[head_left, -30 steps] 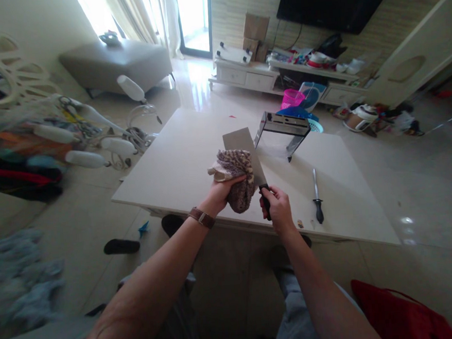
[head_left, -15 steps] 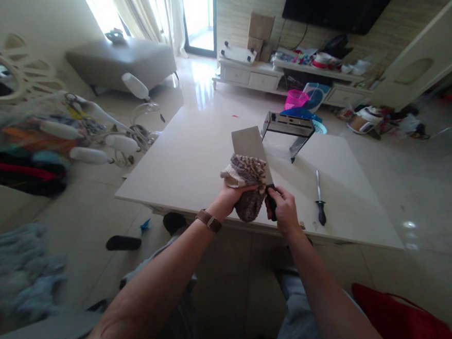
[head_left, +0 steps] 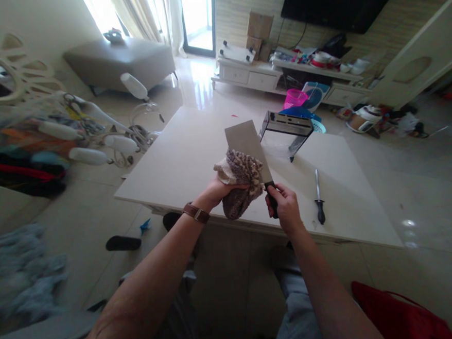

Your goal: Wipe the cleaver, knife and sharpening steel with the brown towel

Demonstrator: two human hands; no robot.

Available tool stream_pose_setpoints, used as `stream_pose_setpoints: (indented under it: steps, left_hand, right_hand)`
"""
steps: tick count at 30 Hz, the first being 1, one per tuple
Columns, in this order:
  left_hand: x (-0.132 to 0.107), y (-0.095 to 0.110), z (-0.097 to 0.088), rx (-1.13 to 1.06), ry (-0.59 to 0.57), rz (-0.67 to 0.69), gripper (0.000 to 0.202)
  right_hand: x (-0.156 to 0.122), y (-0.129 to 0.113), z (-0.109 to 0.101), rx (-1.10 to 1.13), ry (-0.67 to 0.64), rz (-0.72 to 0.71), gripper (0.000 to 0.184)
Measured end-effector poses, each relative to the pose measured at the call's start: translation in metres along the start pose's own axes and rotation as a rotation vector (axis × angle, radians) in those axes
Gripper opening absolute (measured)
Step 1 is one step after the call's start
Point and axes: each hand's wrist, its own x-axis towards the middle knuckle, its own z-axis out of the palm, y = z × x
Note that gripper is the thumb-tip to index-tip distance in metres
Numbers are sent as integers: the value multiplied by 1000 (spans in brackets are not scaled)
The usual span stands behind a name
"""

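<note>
My right hand (head_left: 286,206) is closed round the black handle of a cleaver (head_left: 243,136), whose broad grey blade points away from me and leans left. In my left hand (head_left: 221,188) is a bunched brown and cream cloth (head_left: 240,179), lying over the lower part of the blade. The cloth hides some of the left fingers and that stretch of the blade. Both hands are above the near edge of a white table (head_left: 171,163). A sharpening steel (head_left: 319,199) with a black handle lies on the table to the right.
A knife block (head_left: 287,129) with clear sides stands on the table beyond the blade. White lamp arms (head_left: 121,143) reach toward the table's left side. On the floor are a dark slipper (head_left: 123,243) and a red bag (head_left: 394,312).
My left hand and the cloth have shifted left and slightly away from me. The cleaver's blade has tilted further left, while my right hand stays nearly in place.
</note>
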Motion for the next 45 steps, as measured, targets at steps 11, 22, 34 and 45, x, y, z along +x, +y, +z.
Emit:
stream_pose_setpoints:
  steps: [11, 22, 34, 45]
  left_hand:
    - [0, -15, 10, -167, -1, -85, 66]
    - [5, -12, 8, -221, 98, -71, 65]
    - [19, 12, -25, -430, 166, -63, 35]
    - [23, 39, -59, -510, 202, 196, 25]
  right_hand:
    - [-1, 6, 1, -28, 39, 3, 31]
    - [-3, 0, 2, -106, -4, -31, 31]
    - [-9, 3, -13, -370, -153, -118, 29]
    - [-17, 2, -22, -322, -181, -102, 29]
